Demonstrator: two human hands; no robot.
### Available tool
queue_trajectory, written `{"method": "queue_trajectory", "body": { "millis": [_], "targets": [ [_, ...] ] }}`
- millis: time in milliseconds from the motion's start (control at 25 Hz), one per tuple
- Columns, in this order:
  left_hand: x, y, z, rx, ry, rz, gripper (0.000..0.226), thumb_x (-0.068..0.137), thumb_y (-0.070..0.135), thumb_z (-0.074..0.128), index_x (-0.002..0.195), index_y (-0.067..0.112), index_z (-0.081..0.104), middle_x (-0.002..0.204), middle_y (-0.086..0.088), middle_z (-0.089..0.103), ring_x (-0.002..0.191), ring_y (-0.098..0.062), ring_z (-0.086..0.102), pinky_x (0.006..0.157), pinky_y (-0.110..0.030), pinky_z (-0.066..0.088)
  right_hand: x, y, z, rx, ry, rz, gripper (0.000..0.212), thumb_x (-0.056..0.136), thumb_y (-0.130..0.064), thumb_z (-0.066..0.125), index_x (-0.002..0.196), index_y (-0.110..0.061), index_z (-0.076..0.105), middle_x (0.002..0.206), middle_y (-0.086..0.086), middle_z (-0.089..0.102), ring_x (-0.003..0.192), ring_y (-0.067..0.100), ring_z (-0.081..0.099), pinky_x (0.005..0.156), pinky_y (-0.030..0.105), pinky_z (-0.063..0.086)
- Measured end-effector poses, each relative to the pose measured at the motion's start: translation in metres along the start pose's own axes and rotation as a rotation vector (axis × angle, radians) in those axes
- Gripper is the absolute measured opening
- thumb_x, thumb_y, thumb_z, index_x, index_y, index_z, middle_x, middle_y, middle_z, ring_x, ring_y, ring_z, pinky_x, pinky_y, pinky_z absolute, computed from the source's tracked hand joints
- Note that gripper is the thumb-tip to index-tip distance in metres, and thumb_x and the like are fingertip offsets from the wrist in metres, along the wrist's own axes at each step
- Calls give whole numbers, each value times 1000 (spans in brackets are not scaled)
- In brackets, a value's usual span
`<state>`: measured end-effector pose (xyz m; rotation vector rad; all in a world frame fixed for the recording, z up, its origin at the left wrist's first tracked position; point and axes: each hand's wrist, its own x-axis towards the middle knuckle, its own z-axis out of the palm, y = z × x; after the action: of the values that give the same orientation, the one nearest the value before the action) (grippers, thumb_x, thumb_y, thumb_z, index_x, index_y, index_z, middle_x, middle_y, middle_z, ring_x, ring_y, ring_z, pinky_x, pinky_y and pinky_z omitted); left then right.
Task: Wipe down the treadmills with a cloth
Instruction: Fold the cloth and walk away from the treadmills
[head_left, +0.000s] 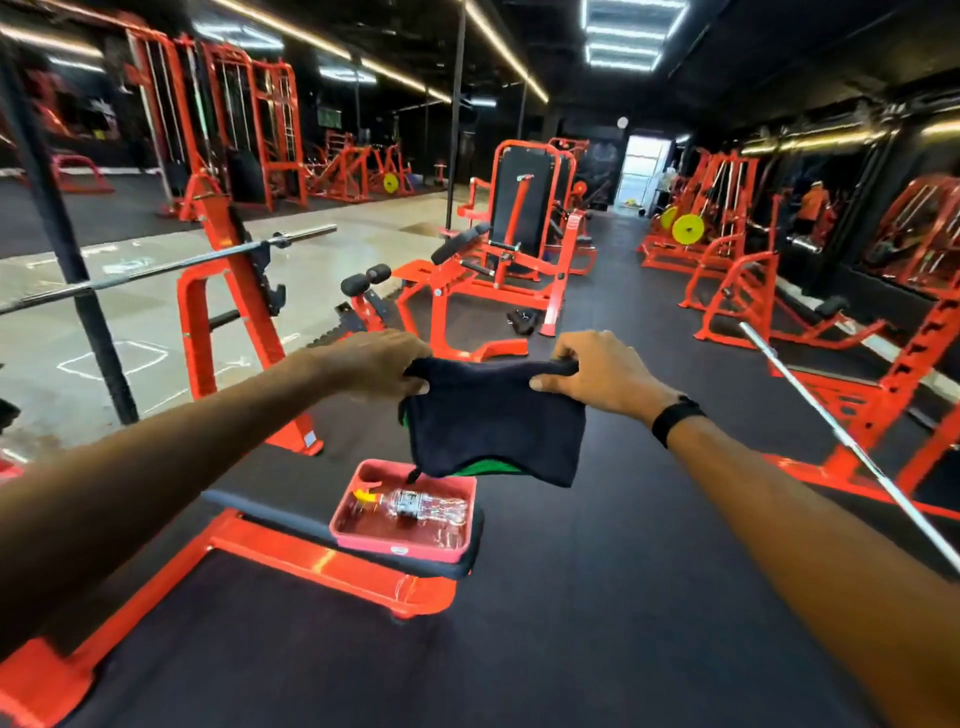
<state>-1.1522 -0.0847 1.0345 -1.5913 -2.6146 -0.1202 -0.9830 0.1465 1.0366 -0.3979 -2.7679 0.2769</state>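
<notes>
Dark cloth (green underside) stretched between left hand and right hand grips.

Dark navy cloth — green showing at its lower edge — hanging spread in mid-air above a red tray.

Dark gym w/ black ceiling, strip lights upper right, black rubber floor, orange machines centre, bright doorway at back.
</notes>
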Motion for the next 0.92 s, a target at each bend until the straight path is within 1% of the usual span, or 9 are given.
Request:
{"method": "queue_trajectory", "body": {
  "millis": [120, 240, 360, 440, 560, 680, 760, 840, 920],
  "targets": [
    [29, -30, 37, -19, -91, -29, 17, 93, 29, 61, 97, 13, 58, 104, -9, 60, 107, -29, 56, 83, -37, 43, 36, 21, 52, 19, -109, 13, 37, 79, -58, 75, 81, -27, 55, 87, -4, 62, 82, 19, 57, 69, 33, 40],
    [64, -63, 78, -60, -166, -74, 21, 93, 30, 61, 102, 11, 59, 112, -10, 58, 111, -28, 53, 83, -34, 40, 77, 38, 107, 67, -202, 43, 39, 77, -59, 76, 75, -31, 50, 85, -5, 62, 81, 19, 57, 72, 35, 45],
    [104, -108, 126, -101, -247, -86, 18, 92, 31, 62, 91, 15, 54, 103, -8, 54, 110, -30, 53, 87, -38, 45, 116, 54, 164, 101, -316, 99, 39, 76, -57, 77, 73, -32, 47, 86, -6, 60, 81, 17, 55, 72, 33, 42],
    [125, -131, 152, -127, -264, -101, 19, 91, 31, 64, 85, 19, 51, 99, -6, 53, 107, -32, 55, 86, -39, 46, 137, 60, 198, 113, -384, 114, 37, 77, -53, 79, 79, -29, 51, 88, -6, 59, 83, 18, 55, 72, 33, 41],
    [152, -157, 203, -173, -337, -131, 18, 88, 31, 65, 93, 14, 60, 107, -9, 62, 104, -32, 58, 83, -39, 48, 161, 76, 254, 125, -502, 179, 34, 79, -48, 78, 88, -24, 56, 93, -3, 61, 89, 23, 58, 73, 34, 41],
    [165, -179, 251, -217, -428, -189, 23, 85, 31, 67, 97, 12, 61, 107, -10, 63, 101, -32, 60, 80, -39, 49, 179, 84, 302, 113, -575, 209, 34, 81, -42, 77, 97, -18, 59, 101, 2, 63, 96, 26, 59, 74, 33, 38],
    [166, -185, 281, -249, -459, -234, 25, 85, 30, 67, 100, 10, 61, 110, -10, 62, 104, -32, 59, 81, -38, 48, 180, 89, 327, 112, -640, 223, 28, 81, -38, 76, 94, -22, 57, 107, 4, 64, 101, 28, 58, 75, 33, 38],
    [173, -195, 307, -279, -493, -294, 23, 85, 27, 66, 100, 10, 62, 110, -8, 63, 105, -31, 58, 75, -34, 43, 188, 97, 356, 125, -695, 226, 26, 81, -34, 76, 91, -26, 52, 108, 5, 65, 103, 30, 60, 74, 33, 37],
    [182, -201, 330, -328, -531, -332, 18, 84, 22, 65, 99, 10, 63, 103, -7, 63, 104, -31, 59, 74, -35, 42, 199, 106, 381, 143, -744, 233, 27, 81, -33, 76, 98, -22, 57, 111, 7, 65, 104, 31, 61, 73, 32, 36]
  ]
}}
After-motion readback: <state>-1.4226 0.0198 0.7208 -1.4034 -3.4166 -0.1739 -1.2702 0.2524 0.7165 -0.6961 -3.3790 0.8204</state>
